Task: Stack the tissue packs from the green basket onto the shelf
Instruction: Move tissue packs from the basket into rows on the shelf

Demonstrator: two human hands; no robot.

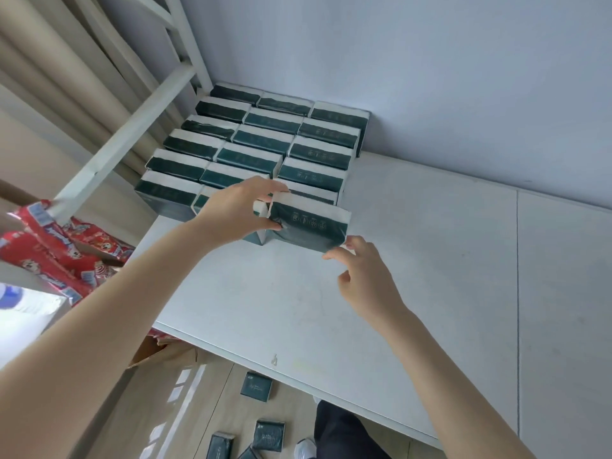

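Tissue pack (309, 226), a soft rectangular block in glossy dark green film with a white strip along its top, stood on the shelf (430, 260) at the front of the rows of packs (265, 140) filling the shelf's back left corner. The left hand (231, 210) pinched its left end, and the right hand (364, 276) hung open, fingers loose, at its lower right corner. Let go crooked, the squashy, slick pack would likely lean or slide out of line, and a careless nudge might shift its neighbours.

The left end of the front dark green tissue pack (309, 228) and most of the neighbouring pack (199, 197) are hidden by the left hand (235, 210). Floor packs (220, 445) are cut by the bottom edge.
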